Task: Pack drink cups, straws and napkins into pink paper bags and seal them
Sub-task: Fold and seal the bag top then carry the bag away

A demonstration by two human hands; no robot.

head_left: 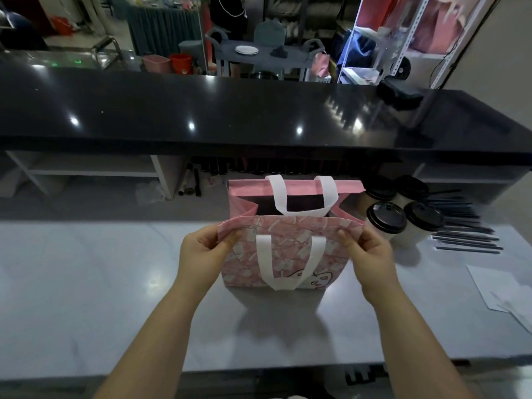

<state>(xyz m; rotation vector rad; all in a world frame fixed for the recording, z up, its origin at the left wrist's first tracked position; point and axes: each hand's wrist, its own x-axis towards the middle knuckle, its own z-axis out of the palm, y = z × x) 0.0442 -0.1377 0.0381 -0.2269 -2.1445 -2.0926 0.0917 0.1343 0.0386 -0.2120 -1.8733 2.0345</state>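
A pink patterned paper bag (288, 249) with white handles stands upright on the grey worktop (86, 283), its mouth wide open and dark inside. My left hand (201, 249) pinches the near rim at its left corner. My right hand (368, 254) pinches the same rim at its right corner. Several white drink cups with black lids (387, 218) stand just right of the bag. A spread of dark wrapped straws (463, 228) lies beyond the cups. White napkins (501, 286) lie at the right edge of the worktop.
A raised black counter (230, 116) runs across behind the worktop, with a dark object (400, 95) on its right end. Shelves and clutter sit under the counter. Chairs, buckets and metal racks stand in the room beyond.
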